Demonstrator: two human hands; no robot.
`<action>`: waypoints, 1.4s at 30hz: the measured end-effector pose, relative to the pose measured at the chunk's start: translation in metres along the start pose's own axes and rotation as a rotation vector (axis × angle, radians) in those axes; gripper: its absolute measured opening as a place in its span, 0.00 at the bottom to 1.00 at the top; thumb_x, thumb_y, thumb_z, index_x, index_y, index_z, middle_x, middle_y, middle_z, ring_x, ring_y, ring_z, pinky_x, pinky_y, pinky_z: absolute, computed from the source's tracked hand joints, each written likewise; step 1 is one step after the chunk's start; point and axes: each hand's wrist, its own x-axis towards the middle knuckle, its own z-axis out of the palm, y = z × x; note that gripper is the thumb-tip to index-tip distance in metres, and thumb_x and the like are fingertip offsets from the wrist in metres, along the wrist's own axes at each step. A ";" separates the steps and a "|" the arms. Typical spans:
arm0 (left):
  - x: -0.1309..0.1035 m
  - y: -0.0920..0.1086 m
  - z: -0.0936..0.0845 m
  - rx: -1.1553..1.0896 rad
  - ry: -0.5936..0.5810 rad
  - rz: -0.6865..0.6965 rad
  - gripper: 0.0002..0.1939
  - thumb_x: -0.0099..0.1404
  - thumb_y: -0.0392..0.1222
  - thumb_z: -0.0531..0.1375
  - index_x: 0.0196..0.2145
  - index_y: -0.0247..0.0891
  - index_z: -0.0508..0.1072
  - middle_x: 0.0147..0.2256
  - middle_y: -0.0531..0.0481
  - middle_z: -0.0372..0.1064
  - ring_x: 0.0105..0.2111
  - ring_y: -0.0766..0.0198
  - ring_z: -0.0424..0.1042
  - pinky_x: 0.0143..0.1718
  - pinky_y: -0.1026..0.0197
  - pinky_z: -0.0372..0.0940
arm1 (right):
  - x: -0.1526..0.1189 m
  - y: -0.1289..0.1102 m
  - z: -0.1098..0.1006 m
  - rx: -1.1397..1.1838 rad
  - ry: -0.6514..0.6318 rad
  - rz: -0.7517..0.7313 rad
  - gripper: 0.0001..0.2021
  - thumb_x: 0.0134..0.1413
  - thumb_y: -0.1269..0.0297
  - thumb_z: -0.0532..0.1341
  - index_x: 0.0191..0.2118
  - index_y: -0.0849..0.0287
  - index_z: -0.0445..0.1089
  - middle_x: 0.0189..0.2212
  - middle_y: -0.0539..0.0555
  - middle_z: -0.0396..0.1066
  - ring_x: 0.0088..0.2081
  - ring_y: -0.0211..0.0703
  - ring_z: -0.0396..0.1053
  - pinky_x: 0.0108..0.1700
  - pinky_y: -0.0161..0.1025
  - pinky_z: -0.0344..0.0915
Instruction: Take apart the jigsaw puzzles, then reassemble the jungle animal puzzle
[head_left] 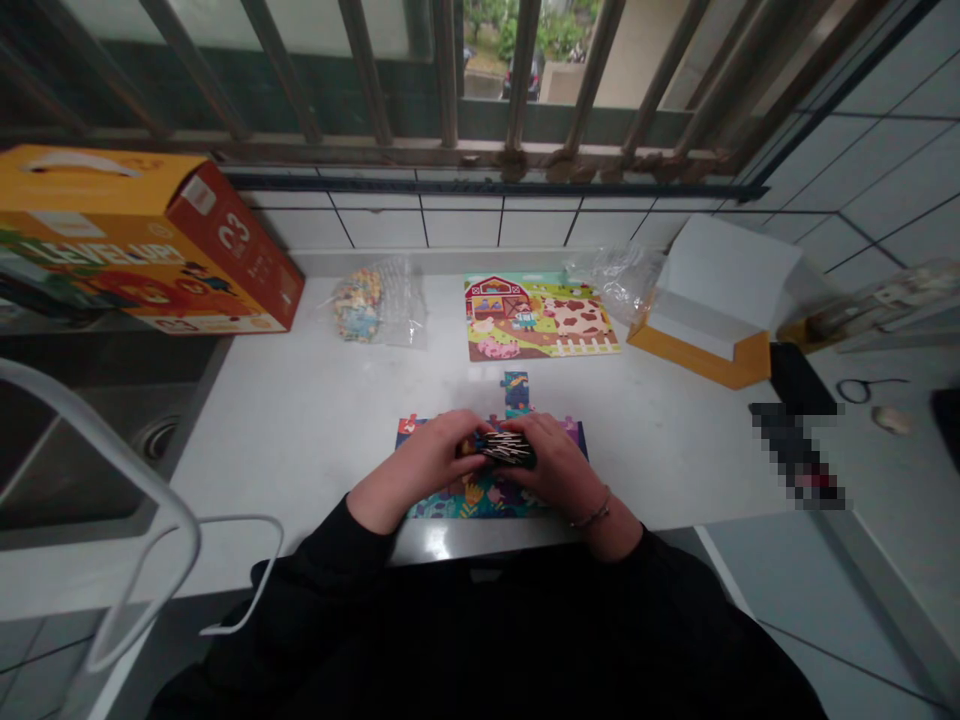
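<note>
A stack of puzzle pieces [508, 447], seen edge-on, is held between both hands. My left hand [442, 448] has its fingers closed on the left end of the stack, and my right hand [551, 455] grips its right end. Beneath them lies a colourful puzzle sheet [471, 497], partly hidden by the hands. Some joined blue puzzle pieces [516, 392] lie just beyond its upper edge. Farther back, a farm picture [540, 316] with a cow and a barn lies flat on the white counter [322, 430].
A clear bag of pieces [364, 306] sits back left, beside a large orange box [150, 240]. Crumpled clear plastic [619, 280] and an open white-and-yellow box [712, 310] are back right. A sink [97, 440] and white tube [142, 470] are left.
</note>
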 end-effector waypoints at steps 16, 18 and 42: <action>0.008 -0.002 0.023 0.067 0.051 0.150 0.24 0.66 0.31 0.67 0.57 0.45 0.73 0.55 0.46 0.77 0.56 0.50 0.76 0.59 0.46 0.70 | -0.028 -0.018 0.024 -0.312 0.010 0.163 0.37 0.71 0.58 0.63 0.79 0.61 0.52 0.74 0.68 0.62 0.77 0.67 0.54 0.76 0.71 0.49; 0.008 -0.002 0.022 0.091 0.068 0.159 0.26 0.64 0.31 0.69 0.59 0.45 0.72 0.57 0.44 0.76 0.57 0.48 0.74 0.59 0.44 0.70 | -0.029 -0.016 0.022 -0.297 0.035 0.152 0.39 0.72 0.57 0.62 0.80 0.63 0.48 0.75 0.70 0.61 0.76 0.67 0.55 0.76 0.70 0.51; 0.011 -0.001 0.021 0.146 0.083 0.121 0.19 0.68 0.42 0.72 0.53 0.42 0.74 0.51 0.43 0.73 0.52 0.49 0.75 0.52 0.48 0.71 | -0.024 -0.013 0.007 -0.152 0.111 0.049 0.26 0.77 0.61 0.59 0.75 0.57 0.61 0.61 0.65 0.75 0.61 0.58 0.74 0.68 0.60 0.70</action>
